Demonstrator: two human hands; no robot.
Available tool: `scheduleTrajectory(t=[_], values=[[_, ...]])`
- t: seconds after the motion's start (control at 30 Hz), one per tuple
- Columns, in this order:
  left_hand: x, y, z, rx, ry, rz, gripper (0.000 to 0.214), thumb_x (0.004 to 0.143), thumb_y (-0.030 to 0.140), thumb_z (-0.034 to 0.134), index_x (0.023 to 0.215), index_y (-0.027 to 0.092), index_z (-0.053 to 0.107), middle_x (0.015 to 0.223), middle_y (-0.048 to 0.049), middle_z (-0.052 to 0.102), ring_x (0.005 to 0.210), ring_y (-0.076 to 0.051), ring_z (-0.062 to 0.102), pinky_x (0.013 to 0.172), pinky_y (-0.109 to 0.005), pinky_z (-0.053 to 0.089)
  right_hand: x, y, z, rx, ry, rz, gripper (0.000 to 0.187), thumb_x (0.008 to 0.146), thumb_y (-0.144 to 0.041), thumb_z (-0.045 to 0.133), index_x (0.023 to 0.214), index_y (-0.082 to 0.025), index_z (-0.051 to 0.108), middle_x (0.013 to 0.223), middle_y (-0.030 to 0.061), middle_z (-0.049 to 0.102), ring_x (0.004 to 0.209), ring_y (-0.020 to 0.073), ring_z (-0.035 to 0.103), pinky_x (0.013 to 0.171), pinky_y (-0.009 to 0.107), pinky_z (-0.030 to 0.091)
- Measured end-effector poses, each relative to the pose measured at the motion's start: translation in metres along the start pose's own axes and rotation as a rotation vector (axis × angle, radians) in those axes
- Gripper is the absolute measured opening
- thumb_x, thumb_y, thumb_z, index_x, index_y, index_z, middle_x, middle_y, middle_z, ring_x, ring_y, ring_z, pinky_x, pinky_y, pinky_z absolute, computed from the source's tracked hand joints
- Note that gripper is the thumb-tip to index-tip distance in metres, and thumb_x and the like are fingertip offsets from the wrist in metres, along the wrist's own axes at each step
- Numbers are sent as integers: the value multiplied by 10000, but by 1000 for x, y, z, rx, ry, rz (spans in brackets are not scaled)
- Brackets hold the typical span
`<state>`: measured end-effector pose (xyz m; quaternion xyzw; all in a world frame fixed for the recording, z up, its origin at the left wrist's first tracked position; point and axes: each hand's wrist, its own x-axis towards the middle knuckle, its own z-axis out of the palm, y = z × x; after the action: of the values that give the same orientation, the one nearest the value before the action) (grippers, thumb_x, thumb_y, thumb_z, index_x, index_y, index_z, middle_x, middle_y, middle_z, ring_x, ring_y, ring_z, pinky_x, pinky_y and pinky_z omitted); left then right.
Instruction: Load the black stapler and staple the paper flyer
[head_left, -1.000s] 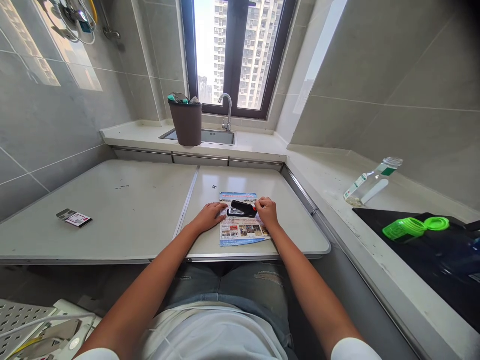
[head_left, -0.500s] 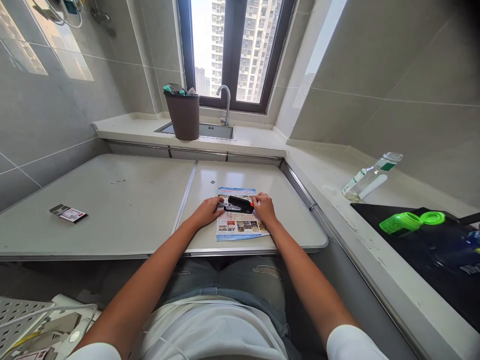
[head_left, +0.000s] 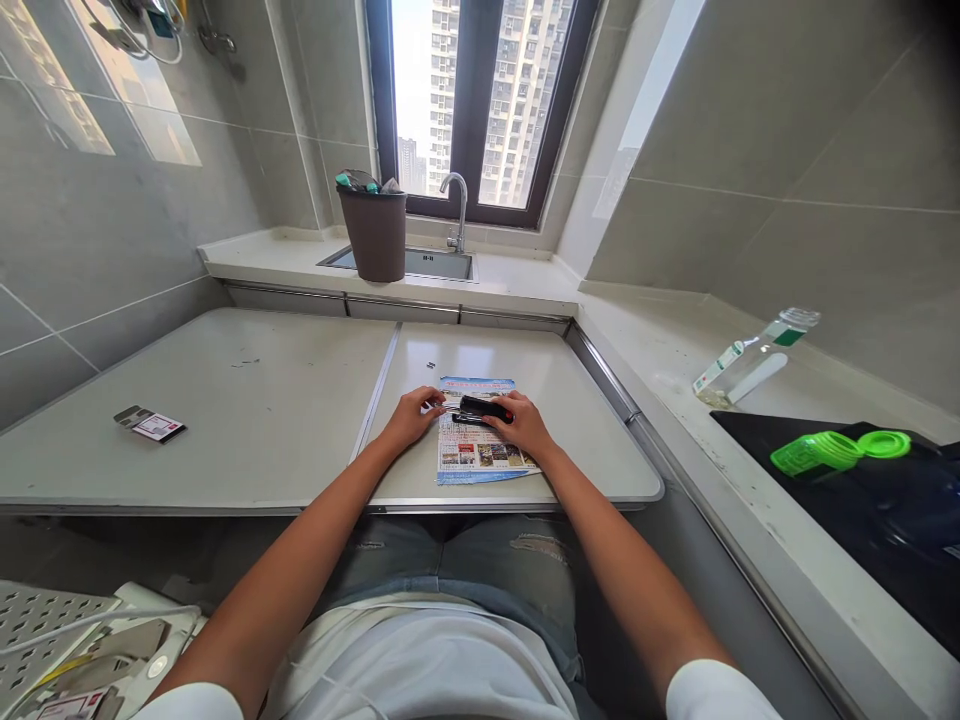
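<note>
Between both hands (head_left: 526, 424) | black stapler (head_left: 475, 405) | right end gripped | over leaflet (head_left: 469, 462)

Right fingers (head_left: 519, 404) now farther along the black stapler (head_left: 474, 405)

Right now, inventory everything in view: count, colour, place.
Stapler: 1, black, over the paper
Paper: count unclear, blue-edged, on the table
Small bits: few, dark, beyond the paper
Packet: 1, grey and white, table's left
Table: 1, white, centre
Bin: 1, brown, by the sink
Sink: 1, grey, far counter
Tap: 1, silver, behind sink
Window: 1, dark-framed, above sink
Bottle: 1, clear, right counter
Container: 1, bright green, black panel
Unclear item: 1, dark blue, right edge
Rack: 1, white, lower left
Shirt: 1, white, bottom centre
Left hand: 1, bare, at stapler's left end
Right hand: 1, bare, holding stapler
</note>
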<state>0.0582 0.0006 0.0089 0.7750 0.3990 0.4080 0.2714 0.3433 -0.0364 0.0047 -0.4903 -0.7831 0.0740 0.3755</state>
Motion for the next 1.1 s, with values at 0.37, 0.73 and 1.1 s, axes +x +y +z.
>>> scheduleTrajectory(t=[0.37, 0.73, 1.1], values=[[2, -4, 5, -643, -22, -274, 566, 827, 548, 821, 1185, 190, 570, 1147, -105, 738, 978, -222, 770, 1028, -481, 580, -4, -12, 2, -10, 14, -233, 312, 1025, -386, 638, 1310, -261, 664, 1251, 118, 740, 1176, 310, 684, 1044, 480, 546], [1, -4, 4, -836, -64, -402, 503, 795, 471, 891, 1101, 158, 645, 1126, -119, 773, 1016, -228, 772, 1076, -463, 573, -4, -18, 4, -345, -120, -346, 694, 928, -101, 616, 1568, -355, 522, 1577, 71, 525, 1253, 343, 520, 1109, 564, 465], [-1, 3, -3, -1040, -151, -505, 219, 922, 244, 788, 1075, 118, 695, 1246, -178, 752, 1081, -209, 759, 1145, -402, 538, -5, -15, 7, -480, -6, -371, 621, 1022, -55, 499, 1504, -437, 584, 1596, 57, 529, 1294, 300, 562, 1049, 490, 430]])
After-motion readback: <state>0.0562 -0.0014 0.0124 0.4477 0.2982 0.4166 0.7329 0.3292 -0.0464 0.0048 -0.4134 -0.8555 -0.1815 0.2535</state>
